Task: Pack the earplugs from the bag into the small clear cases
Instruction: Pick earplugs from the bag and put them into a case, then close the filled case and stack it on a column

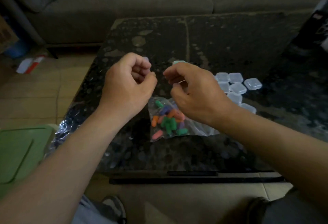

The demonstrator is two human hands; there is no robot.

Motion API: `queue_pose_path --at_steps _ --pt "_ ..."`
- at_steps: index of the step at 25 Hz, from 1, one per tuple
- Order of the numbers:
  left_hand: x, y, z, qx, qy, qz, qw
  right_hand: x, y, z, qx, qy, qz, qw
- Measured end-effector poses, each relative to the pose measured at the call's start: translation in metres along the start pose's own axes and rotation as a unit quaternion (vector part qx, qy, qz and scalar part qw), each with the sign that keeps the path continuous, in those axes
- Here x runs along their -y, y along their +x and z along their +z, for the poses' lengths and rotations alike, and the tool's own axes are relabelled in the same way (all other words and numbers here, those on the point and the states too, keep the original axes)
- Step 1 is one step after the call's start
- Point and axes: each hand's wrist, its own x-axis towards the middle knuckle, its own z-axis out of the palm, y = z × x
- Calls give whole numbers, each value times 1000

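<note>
A clear plastic bag (195, 129) of coloured earplugs (168, 120) lies on the dark table (221, 42), just below my hands. My right hand (193, 92) hovers over the bag's top with curled fingers, and a small clear case (181, 82) glints between them. To its left, my left hand (127, 83) is curled with the thumb against the forefinger; what it pinches, if anything, is hidden. Several empty clear cases (236, 85) are clustered to the right of my right hand. Two small cases peek out beyond my fingers, one teal-tinted (179, 62) and one pale (145, 59).
A grey sofa (142, 7) runs along the table's far side. A green bin lid (19, 152) sits at the lower left by the table corner. A red and white box (30, 64) lies on the floor to the left. A dark object (316, 28) stands at the right edge.
</note>
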Motion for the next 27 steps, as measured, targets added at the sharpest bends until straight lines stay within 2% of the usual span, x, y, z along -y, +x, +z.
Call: queue_pose_path --at_steps 5,8,12,16,18,21,24,27 --pt "-30 -16 35 70 -4 51 996 -12 -22 -41 -39 -48 49 997" --pt "-44 -25 61 115 -4 120 986 -24 -32 -63 -47 -88 85 991" --pt "-56 -36 91 216 64 208 952 -50 -51 -90 -13 -190 200 961" --pt "-57 -41 115 246 108 212 940 -65 -69 -102 86 -249 279 923" --pt "-58 -44 122 265 134 193 935 -67 -77 -102 119 -261 277 917" --pt "-56 -46 128 299 159 166 926 -70 -86 -102 121 -260 242 927" --pt "-54 -48 132 300 159 155 928 -73 -91 -102 95 -219 218 946" --pt "-56 -49 128 269 130 149 943 -75 -93 -104 49 -149 196 968"
